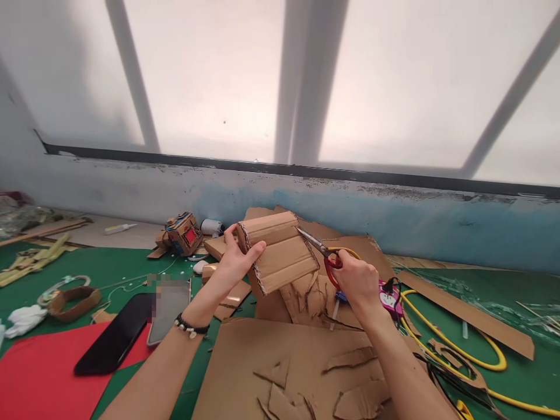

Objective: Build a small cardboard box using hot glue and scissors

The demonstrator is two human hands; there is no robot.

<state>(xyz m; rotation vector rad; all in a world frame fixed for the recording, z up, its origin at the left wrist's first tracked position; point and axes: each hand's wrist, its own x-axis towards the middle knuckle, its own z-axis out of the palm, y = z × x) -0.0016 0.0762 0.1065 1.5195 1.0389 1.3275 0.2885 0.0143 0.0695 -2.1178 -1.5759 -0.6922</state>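
Note:
My left hand (235, 261) is closed on the left edge of a folded piece of corrugated cardboard (280, 251), held up above the table. My right hand (356, 279) grips red-handled scissors (321, 251), its fingers through the handles. The blades point up and left and meet the right edge of the cardboard piece. A beaded bracelet sits on my left wrist.
Cardboard sheets and cut scraps (301, 373) lie on the green mat below my arms. Two phones (131, 326) rest at the left on a red sheet (39, 373). A small cardboard model (184, 233), a yellow cable (464, 350), a tape ring (74, 300) and long strips lie about.

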